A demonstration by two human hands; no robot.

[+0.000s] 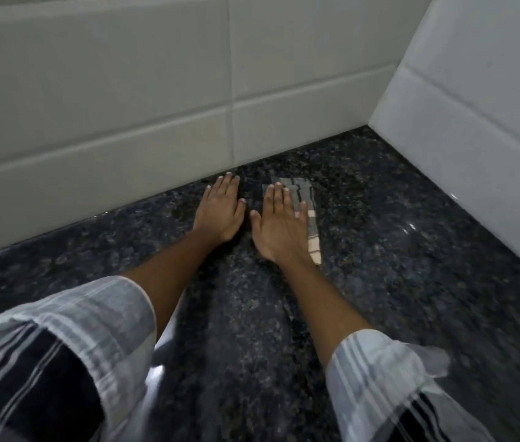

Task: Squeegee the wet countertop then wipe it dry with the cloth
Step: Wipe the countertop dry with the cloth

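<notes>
The dark speckled granite countertop (395, 275) fills the lower view and has a glossy sheen. A folded checkered cloth (302, 190), grey and pale, lies on it near the back wall. My right hand (279, 226) rests flat on the cloth with fingers stretched out, pressing it down; the cloth shows past my fingertips and along the right of my palm. My left hand (220, 212) lies flat on the bare stone just left of it, fingers apart, fingertips close to the wall. No squeegee is in view.
A white tiled wall (124, 106) runs along the back of the counter. A second tiled wall (475, 129) closes the right side, meeting it in a corner far right of my hands. My rolled striped sleeves (60, 362) cover the lower corners.
</notes>
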